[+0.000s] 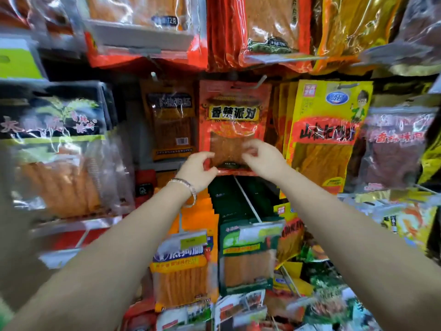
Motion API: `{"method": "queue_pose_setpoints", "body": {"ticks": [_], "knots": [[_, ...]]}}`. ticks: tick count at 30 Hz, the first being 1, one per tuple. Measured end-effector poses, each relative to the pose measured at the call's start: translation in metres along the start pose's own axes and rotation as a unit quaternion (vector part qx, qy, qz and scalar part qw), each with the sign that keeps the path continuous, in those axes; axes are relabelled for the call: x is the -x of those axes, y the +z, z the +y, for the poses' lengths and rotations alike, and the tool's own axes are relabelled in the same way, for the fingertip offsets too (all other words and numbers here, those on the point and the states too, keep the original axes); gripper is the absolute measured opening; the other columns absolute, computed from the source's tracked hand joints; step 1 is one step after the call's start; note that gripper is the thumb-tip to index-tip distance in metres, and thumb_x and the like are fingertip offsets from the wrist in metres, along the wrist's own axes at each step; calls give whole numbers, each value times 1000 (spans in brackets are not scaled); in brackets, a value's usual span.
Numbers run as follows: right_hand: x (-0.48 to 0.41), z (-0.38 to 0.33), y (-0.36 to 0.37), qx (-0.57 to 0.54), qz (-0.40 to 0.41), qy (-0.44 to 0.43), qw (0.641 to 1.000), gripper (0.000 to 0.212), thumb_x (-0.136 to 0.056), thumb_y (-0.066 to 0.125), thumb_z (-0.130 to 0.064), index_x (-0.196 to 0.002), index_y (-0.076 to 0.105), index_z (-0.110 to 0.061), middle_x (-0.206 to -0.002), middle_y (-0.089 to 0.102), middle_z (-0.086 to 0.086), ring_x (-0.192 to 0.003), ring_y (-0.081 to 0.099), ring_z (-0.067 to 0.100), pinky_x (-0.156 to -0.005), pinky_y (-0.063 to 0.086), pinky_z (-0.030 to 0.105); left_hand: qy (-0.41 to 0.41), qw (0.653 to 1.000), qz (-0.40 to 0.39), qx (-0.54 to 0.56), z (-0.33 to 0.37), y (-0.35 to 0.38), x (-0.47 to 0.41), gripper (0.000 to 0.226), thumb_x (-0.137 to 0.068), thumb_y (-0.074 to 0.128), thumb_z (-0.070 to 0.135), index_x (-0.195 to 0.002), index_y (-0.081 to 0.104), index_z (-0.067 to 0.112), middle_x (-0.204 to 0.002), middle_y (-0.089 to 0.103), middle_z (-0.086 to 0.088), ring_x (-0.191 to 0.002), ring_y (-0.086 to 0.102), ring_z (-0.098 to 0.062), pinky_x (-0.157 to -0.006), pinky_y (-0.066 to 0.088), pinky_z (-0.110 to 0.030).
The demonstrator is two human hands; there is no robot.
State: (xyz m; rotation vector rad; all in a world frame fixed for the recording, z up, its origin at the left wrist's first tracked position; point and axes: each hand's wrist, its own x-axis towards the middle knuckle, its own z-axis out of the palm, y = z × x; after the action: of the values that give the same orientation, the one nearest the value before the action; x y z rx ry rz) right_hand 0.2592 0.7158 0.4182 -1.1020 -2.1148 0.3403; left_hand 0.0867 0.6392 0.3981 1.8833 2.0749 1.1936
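A red snack packet (235,120) with a yellow label band and a clear window hangs from a metal peg hook (261,80) at the middle of a shop rack. My left hand (199,169), with a bracelet on the wrist, pinches the packet's lower left corner. My right hand (262,158) holds its lower right edge, fingers curled onto the front. Both arms reach up and forward.
Hanging packets crowd all sides: a yellow one (327,137) to the right, an orange-brown one (171,125) to the left, green ones (248,254) and a blue-orange one (183,263) below, red ones (238,32) above. A bare peg (248,201) juts out under the packet.
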Motion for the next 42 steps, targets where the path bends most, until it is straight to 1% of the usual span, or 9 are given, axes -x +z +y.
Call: {"method": "queue_pose_setpoints", "body": {"ticks": [4,10,13,18,23,27,35,38,42], "knots": [[79,-1,5,-161,-18,15,987,12,-88,60,-25,-86,60,-37,-81,62,-10,-81,62,15,-79,51,32,25,991,63,115,11,-9,91,23,-88,58,5,-109,64,11,-102,62,-2,-73,54,6,-71,37,0],[255,16,61,-232,-114,89,962,16,-88,55,-3,-93,64,-16,-85,65,10,-78,57,17,-75,46,22,-130,974,-14,185,-23,31,295,21,-89,51,-7,-107,61,-1,-88,62,-7,-65,54,12,-67,40,-6],[355,26,95,-270,-194,180,926,17,-90,54,2,-91,59,-14,-75,62,8,-64,57,3,-62,45,19,-323,922,-56,207,-51,62,417,21,-89,51,-8,-109,59,-8,-104,63,-30,-72,61,-10,-73,46,-26],[508,36,142,-219,-366,318,847,17,-92,51,-1,-87,56,-16,-86,61,14,-67,54,19,-62,42,20,-562,793,-194,135,-74,86,610,25,-92,54,8,-116,60,1,-118,61,-20,-109,58,-34,-97,44,-39],[604,30,170,-91,-558,374,735,15,-93,49,-12,-85,61,-7,-85,60,16,-74,55,24,-64,40,28,-643,727,-228,77,-73,72,719,29,-94,47,23,-119,59,17,-120,60,-8,-109,57,-26,-89,40,-23],[628,10,191,-17,-676,265,687,29,-90,49,-12,-62,53,-13,-68,48,10,-71,47,24,-64,34,31,-679,703,-178,110,-98,43,746,18,-94,48,23,-103,63,22,-100,63,-8,-96,61,-28,-77,43,-23],[591,-106,288,-77,-618,256,739,20,-95,51,-19,-98,60,-2,-96,63,20,-84,59,26,-71,42,29,-673,705,-146,168,-182,-46,754,20,-94,49,15,-107,64,13,-94,64,-6,-80,60,-18,-67,48,-15],[572,-163,328,-137,-582,252,761,13,-96,51,-17,-89,62,-18,-86,64,3,-81,60,20,-66,45,15,-662,707,-128,214,-229,-90,740,18,-94,49,12,-108,61,12,-100,64,-12,-85,62,-25,-69,49,-25],[557,-216,388,-160,-584,260,752,11,-97,50,-22,-95,60,-26,-86,65,-2,-72,60,7,-59,45,11,-657,699,-92,268,-289,-135,721,22,-95,47,8,-114,57,6,-94,61,-9,-70,57,-13,-54,45,-16]]}}
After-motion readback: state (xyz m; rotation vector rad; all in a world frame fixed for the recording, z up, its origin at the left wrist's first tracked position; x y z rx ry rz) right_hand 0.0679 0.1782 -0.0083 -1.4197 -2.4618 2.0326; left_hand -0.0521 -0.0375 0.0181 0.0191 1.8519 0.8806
